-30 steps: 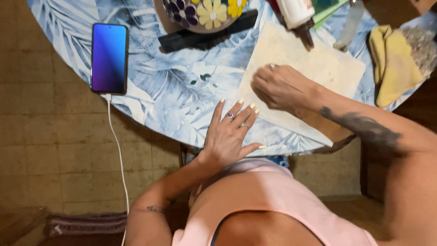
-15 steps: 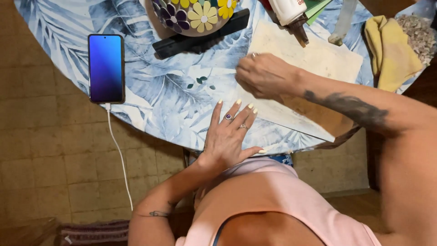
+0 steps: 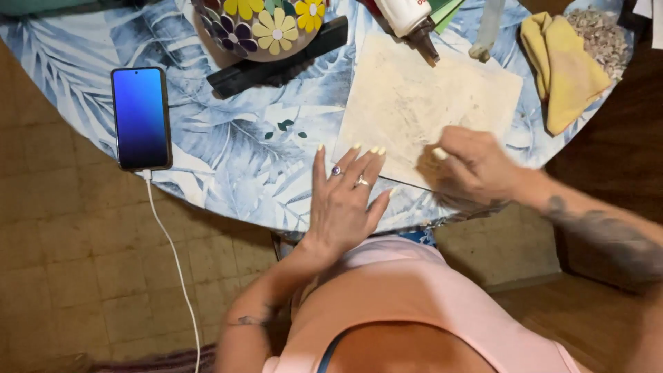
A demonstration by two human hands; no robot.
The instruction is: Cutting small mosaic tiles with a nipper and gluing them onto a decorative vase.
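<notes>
A round bowl painted with yellow and purple flowers (image 3: 266, 27) stands at the bench's (image 3: 228, 166) far edge, its contents hidden. The pale rectangular stone tile (image 3: 421, 97) lies under both hands: the left hand (image 3: 345, 200) rests flat with fingertips on its near edge, and the right hand (image 3: 469, 166) presses curled on its near corner, grip narrow, holding nothing I can make out.

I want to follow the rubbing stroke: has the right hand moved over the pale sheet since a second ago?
Yes. The right hand has slid from the far left part of the pale sheet to its near edge, towards the person.
</notes>
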